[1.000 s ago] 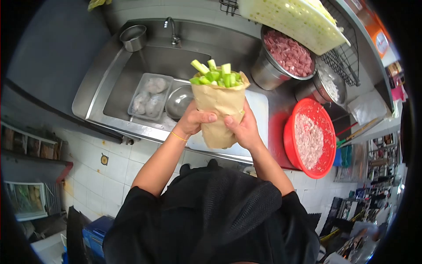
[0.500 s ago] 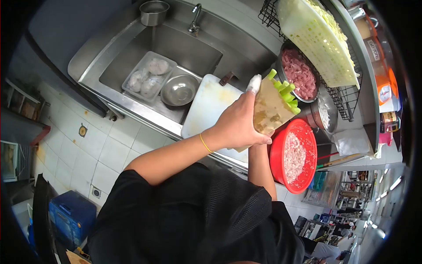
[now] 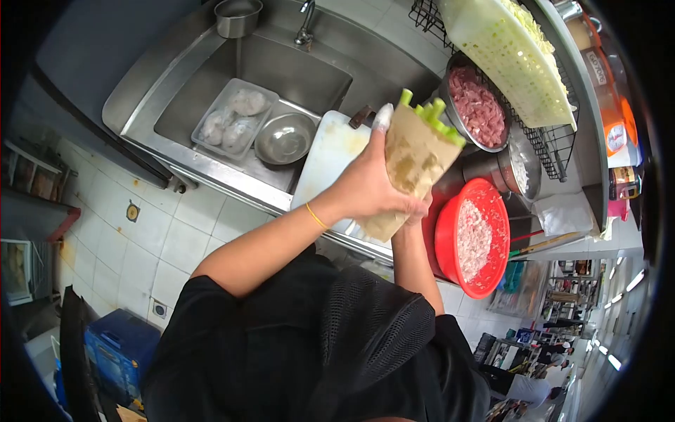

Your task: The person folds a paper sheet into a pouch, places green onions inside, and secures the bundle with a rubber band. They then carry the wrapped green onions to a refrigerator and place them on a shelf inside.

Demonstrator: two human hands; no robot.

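The person before me holds a brown paper wrap (image 3: 420, 155) in the air, above the place between the white cutting board (image 3: 316, 165) and the red plastic basin (image 3: 444, 239). The wrap is tilted, and from its upper end come out green vegetable stalks (image 3: 430, 114), which are pointing toward the metal pot (image 3: 508, 133) with pink sliced meat (image 3: 478, 105).

The left hand (image 3: 369, 186) is clamped around the side of the wrap; one finger of it has a white covering at the tip. The right hand (image 3: 416, 220) is together with the left one at the lower part of the wrap, but it is mostly hidden, so I cannot tell how its fingers are closed.

In the red basin there is pale pink minced meat (image 3: 474, 239). Over the pot leans a perforated basket (image 3: 503, 67) with shredded pale green vegetable (image 3: 531, 28). To the other side of the board, a round metal bowl (image 3: 285, 138) stands just beside a clear plastic box (image 3: 247, 144), which contains three pale bundles (image 3: 239, 131). Behind them is the faucet (image 3: 304, 28) of the steel sink (image 3: 281, 67).
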